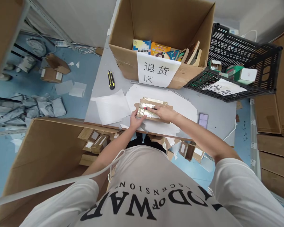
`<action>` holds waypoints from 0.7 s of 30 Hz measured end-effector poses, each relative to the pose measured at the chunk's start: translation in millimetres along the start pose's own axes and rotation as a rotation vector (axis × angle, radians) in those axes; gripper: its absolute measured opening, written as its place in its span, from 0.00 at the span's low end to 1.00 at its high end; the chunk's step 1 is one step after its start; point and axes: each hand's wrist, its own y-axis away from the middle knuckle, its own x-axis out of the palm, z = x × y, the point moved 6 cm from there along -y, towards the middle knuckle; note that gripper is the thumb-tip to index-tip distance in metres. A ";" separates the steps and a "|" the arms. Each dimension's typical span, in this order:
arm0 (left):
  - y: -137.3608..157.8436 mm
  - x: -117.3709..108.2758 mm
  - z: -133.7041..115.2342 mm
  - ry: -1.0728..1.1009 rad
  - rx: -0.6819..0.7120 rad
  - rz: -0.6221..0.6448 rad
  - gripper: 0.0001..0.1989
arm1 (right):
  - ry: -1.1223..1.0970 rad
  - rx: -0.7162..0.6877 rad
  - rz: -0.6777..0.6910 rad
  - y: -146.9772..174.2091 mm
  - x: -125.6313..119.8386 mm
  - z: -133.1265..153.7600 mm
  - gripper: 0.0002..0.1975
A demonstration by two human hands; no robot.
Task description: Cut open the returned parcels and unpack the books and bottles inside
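On my head view, the left fingers (134, 114) are bent round the near left corner of the parcel (164, 102), with the thumb along its near side. The right fingers (158, 110) are drawn nearly together over the top of the parcel, closed on what looks like a slim dark tool (145, 108) with a red tip; it is too small for me to name. The parcel lies flat between and under both sets of fingers, shiny tape across it, on white paper (180, 108) spread over the counter (217, 126).

Just left of my left fingers I have a foam sheet (112, 107), and farther out beyond it a black and yellow knife (111, 80). Straight ahead of the fingers stands an open carton (125, 63) with books (161, 50) in it and a label (157, 69) on its front. Ahead and to the right of my right fingers is a black crate (246, 41) with small boxes inside. Right of those fingers, well apart, lies a blurred purple thing (203, 119).
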 end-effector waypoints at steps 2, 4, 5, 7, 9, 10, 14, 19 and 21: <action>-0.2 -0.4 -0.3 -0.016 0.009 -0.009 0.35 | 0.005 0.022 0.027 1.4 0.1 -2.5 0.31; 0.5 -1.2 -0.8 -0.032 0.015 -0.029 0.34 | 0.030 0.046 0.076 10.0 1.8 -9.0 0.29; 1.1 -1.4 -1.1 -0.040 0.016 -0.037 0.33 | 0.046 0.057 0.097 18.6 2.9 -14.5 0.30; 2.7 -1.6 -1.9 -0.049 0.016 -0.049 0.33 | 0.062 0.095 0.122 44.9 5.7 -30.7 0.31; 4.4 -1.2 -3.1 -0.053 0.016 -0.048 0.33 | 0.049 0.174 0.130 80.7 10.0 -52.7 0.33; 5.0 -0.8 -3.9 -0.056 0.015 -0.045 0.32 | 0.028 0.222 0.131 100.1 12.8 -64.0 0.34; 6.0 0.0 -8.1 -0.087 0.020 -0.036 0.31 | -0.040 0.340 0.076 163.4 23.1 -92.8 0.34; 3.0 -0.2 -10.8 -0.043 0.008 -0.003 0.31 | -0.187 0.510 -0.210 199.7 48.8 -108.1 0.26; 1.5 -0.1 -9.7 -0.015 -0.009 0.015 0.33 | -0.381 0.731 -0.435 207.1 77.4 -120.6 0.26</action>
